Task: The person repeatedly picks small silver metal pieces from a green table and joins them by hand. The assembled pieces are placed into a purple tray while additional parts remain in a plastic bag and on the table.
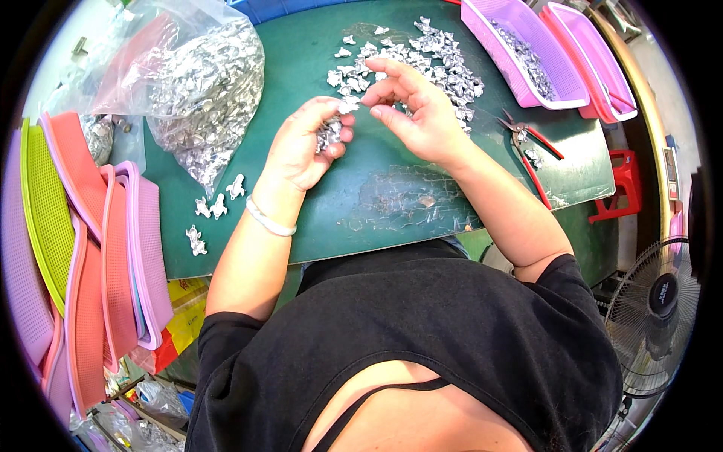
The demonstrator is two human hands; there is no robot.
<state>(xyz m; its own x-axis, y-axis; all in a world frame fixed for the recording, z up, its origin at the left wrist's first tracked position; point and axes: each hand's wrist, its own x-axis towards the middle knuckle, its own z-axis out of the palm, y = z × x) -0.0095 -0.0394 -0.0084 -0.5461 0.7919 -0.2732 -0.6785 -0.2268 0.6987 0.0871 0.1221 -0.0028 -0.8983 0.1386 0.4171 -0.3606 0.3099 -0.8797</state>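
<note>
My left hand (306, 143) is curled round several small silver metal castings (328, 134), with one more at its thumb and fingertips. Just to the right, my right hand (419, 113) hovers with the thumb and fingers bent but apart, and I see nothing between them. Beyond both hands spreads a loose pile of the same castings (444, 64) on the green tabletop (301, 45). A few single figure-shaped castings (218, 206) lie left of my left forearm. Red-handled cutting pliers (527, 143) rest, jaws away from me, right of my right forearm.
A clear plastic bag (211, 90) full of castings stands at the back left. A purple basket (520, 60) with castings sits at the back right, beside stacked pink trays (595, 53). Coloured baskets (98, 203) lean at the left edge. A fan (655, 316) stands lower right.
</note>
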